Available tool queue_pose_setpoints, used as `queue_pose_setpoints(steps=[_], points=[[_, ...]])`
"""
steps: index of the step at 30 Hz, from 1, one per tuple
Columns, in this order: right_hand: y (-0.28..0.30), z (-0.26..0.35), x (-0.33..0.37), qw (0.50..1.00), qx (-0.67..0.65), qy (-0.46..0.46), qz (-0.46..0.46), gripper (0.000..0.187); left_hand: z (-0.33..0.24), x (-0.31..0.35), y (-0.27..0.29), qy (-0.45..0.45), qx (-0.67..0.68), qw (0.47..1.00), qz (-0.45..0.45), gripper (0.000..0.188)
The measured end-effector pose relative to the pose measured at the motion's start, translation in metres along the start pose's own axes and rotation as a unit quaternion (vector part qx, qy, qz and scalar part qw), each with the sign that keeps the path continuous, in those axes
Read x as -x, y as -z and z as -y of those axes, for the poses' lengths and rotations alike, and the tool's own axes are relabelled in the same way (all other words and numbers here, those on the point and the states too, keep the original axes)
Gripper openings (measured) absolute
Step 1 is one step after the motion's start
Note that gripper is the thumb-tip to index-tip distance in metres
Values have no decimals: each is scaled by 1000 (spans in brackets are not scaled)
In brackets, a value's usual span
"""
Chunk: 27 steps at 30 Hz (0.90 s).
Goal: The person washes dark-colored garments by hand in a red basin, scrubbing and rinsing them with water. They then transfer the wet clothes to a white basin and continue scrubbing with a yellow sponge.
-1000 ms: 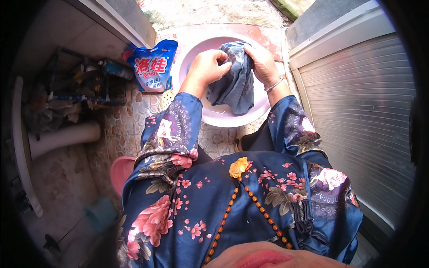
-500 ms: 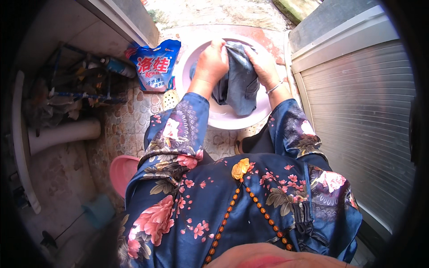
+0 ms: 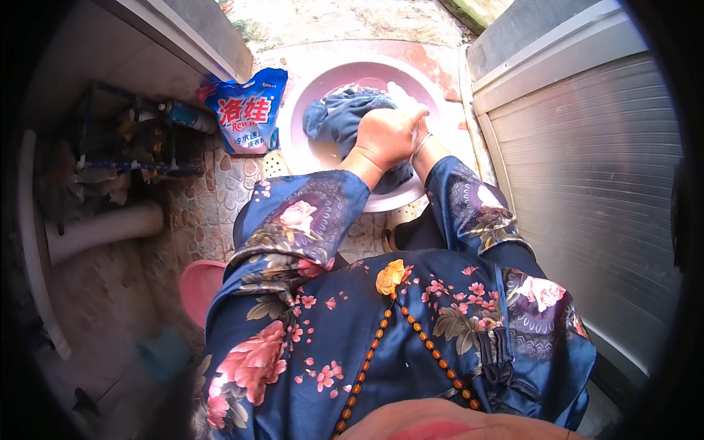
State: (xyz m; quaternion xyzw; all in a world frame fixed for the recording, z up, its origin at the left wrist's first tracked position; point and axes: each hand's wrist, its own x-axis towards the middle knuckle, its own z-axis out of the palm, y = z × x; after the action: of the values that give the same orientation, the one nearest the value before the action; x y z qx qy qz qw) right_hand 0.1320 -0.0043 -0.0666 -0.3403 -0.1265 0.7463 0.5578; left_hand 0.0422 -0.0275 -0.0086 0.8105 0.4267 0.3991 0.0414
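A wet blue garment (image 3: 339,119) lies bunched in a pale pink-white basin (image 3: 295,143). My two hands are pressed together over its right side. My left hand (image 3: 386,138) is closed on the cloth, its back toward me and most of its fingertips hidden. Just beyond it, my right hand (image 3: 423,126) is partly covered by the left and looks closed against the same cloth. A darker fold of the garment hangs below my wrists, against the near wall of the basin.
A blue bag of washing powder (image 3: 248,114) stands left of the basin. A crowded rack (image 3: 132,139) is farther left, above a pale pipe-like fixture (image 3: 106,229). Near my left elbow is a pink tub (image 3: 199,293). A ribbed metal door (image 3: 579,154) borders the right.
My hands were apart, holding the garment raised and spread between them. Now they have come together, lower and to the right, and the cloth has dropped bunched into the basin.
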Motion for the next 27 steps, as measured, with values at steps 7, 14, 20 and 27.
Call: queue_pose_setpoints(steps=[7,14,20,27], points=[[-38,-10,19,982,140,117,37,17,40,-18,25,126,-39,988,-82,13],[-50,5,28,991,123,46,10,21,30,-23,17,157,-21,984,-83,16],[2,-6,-6,990,16,27,139,19,-1,-2,14,18,-46,998,47,11],[-43,-7,27,993,63,62,80,21,38,-26,31,185,-49,980,-61,14]])
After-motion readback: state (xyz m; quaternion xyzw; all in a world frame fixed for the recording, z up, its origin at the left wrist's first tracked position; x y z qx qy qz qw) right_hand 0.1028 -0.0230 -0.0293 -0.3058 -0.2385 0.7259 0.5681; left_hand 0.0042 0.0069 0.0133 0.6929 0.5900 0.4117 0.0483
